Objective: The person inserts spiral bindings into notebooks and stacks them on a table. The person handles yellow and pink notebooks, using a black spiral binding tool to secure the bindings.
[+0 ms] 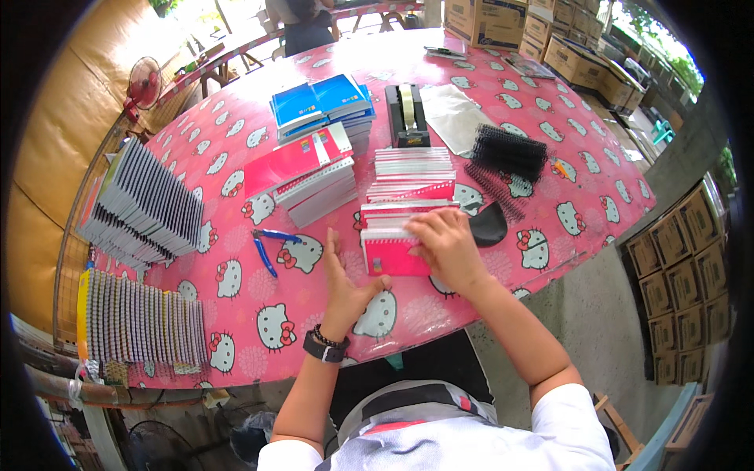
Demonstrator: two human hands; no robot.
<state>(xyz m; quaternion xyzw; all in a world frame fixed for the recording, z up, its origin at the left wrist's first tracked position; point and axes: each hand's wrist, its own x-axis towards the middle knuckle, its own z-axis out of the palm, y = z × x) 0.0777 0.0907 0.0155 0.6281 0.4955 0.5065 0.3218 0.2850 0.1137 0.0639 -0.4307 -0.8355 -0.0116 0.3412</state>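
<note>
Where the pink patterned desk (253, 292) comes nearest the person, a pink notebook (382, 260) lies flat between the two hands. The right hand (448, 245) comes over its right part, fingers bunched near the punched upper edge; whether that grip is clamped on the notebook, I can't tell from where I stand. At the notebook's left, the left hand (345, 292) has its grip apart, thumb spread from the fingers, the thumb tip close to the lower corner.

Just behind, more pink pads (412, 191) lie in an overlapping row, with a tape dispenser (397, 127) beyond them. Left of that row stand a red stack (292, 166) and a blue stack (314, 104). Blue cutters (265, 257) lie with handles splayed, left of the left hand. Over on the right, a black pouch (488, 225) sits beside the right hand, near the black coils (509, 153).
</note>
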